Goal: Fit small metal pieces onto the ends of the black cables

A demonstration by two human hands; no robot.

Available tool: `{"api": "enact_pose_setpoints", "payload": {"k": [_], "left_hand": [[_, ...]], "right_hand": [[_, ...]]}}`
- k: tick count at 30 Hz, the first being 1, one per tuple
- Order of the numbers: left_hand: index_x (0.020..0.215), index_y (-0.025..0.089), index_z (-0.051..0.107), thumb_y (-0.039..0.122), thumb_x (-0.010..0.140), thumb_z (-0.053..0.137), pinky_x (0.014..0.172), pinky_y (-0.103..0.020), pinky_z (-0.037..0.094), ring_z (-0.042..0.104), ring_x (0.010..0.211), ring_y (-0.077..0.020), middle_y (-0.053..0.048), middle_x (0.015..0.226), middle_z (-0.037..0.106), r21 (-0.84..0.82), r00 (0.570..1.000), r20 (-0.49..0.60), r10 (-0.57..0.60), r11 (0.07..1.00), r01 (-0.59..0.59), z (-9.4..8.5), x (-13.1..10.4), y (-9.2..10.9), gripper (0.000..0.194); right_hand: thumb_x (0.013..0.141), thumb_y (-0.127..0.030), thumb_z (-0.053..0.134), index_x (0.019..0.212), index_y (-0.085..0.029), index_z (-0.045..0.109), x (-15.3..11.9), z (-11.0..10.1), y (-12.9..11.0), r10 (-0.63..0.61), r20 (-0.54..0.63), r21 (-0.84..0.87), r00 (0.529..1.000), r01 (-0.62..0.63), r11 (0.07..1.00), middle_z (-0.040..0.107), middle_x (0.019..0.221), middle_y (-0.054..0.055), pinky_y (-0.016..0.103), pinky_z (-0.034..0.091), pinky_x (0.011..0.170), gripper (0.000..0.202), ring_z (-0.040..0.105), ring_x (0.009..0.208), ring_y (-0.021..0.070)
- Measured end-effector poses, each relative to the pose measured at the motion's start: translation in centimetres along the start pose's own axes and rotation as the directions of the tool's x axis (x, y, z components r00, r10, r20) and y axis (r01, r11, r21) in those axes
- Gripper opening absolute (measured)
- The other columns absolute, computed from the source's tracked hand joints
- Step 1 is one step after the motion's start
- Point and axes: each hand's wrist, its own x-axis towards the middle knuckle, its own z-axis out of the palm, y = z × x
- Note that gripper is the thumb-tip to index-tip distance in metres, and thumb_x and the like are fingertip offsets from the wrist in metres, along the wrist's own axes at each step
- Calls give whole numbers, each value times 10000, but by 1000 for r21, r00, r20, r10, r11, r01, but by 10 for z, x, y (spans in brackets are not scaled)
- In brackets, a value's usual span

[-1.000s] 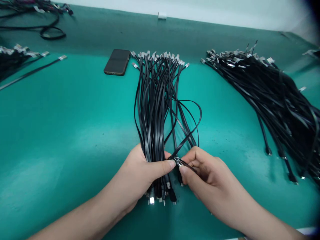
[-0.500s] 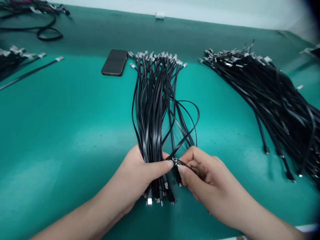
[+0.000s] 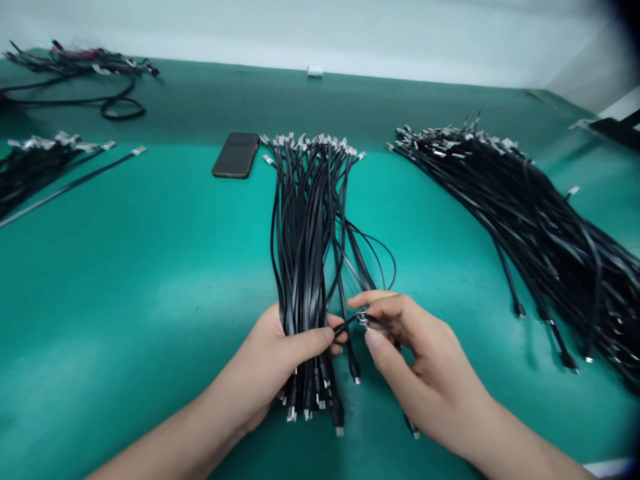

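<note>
My left hand (image 3: 290,353) is wrapped round a thick bundle of flat black cables (image 3: 305,253) near its lower end. The cables' silver plugs fan out at the far end, and more connectors hang below my palm. Between my left thumb and fingers a single dark cable end points right, towards my right hand (image 3: 415,340). My right hand has its thumb and fingers round a small metal connector (image 3: 362,319) and thin black cables. Several cables loop out on the bundle's right side and pass behind my right fingers.
A dark phone (image 3: 236,155) lies left of the bundle's far end. A large cable pile (image 3: 540,213) covers the right side of the green table (image 3: 150,267). More cables (image 3: 35,167) lie at the left, with tangled ones (image 3: 85,67) behind.
The view has tilted up slightly. My hands have drawn a little apart, the right forefinger has lifted, and the larger loop beside the bundle no longer shows.
</note>
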Motion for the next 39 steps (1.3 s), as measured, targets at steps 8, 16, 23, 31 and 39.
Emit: {"api": "enact_pose_setpoints", "payload": {"k": [8,16,23,31,39], "left_hand": [[861,166,674,260,770,818,632,-255,527,684,716,-160,-37,770,772,15,999,-18,-27,1000,28,0,0,0,194],[814,131,701,262,752,821,615,-240,513,658,645,-137,-35,689,733,20,1000,-6,-5,1000,5,0,3,-1,188],[1131,135,692,91,772,657,824,-387,570,760,787,-222,-79,858,787,-131,971,228,71,991,-42,6,3,2,363],[972,139,669,141,777,748,952,-420,562,752,957,-246,-107,1021,794,-34,997,67,30,999,-28,-3,6,-3,211],[930,144,673,161,753,807,830,-347,579,748,805,-191,-68,940,795,57,1000,-11,4,998,-4,-4,4,-3,222]], "right_hand": [[947,-256,517,903,-211,531,13,-9,4,98,-117,-472,988,-142,870,390,459,-107,254,270,401,65,380,354,113],[969,-409,523,964,-219,538,9,-1,-7,298,166,222,940,-330,918,682,823,36,257,419,460,191,515,453,94],[875,-511,708,1001,-193,563,19,20,2,341,314,697,886,-459,551,608,597,-30,227,438,542,372,581,538,109],[892,-468,688,953,-166,600,29,13,6,350,143,703,926,-344,622,623,609,-28,224,417,574,320,524,548,87],[885,-348,715,963,-194,611,38,-2,9,294,-221,524,930,-140,840,645,552,-66,237,448,576,202,549,521,96]]}}
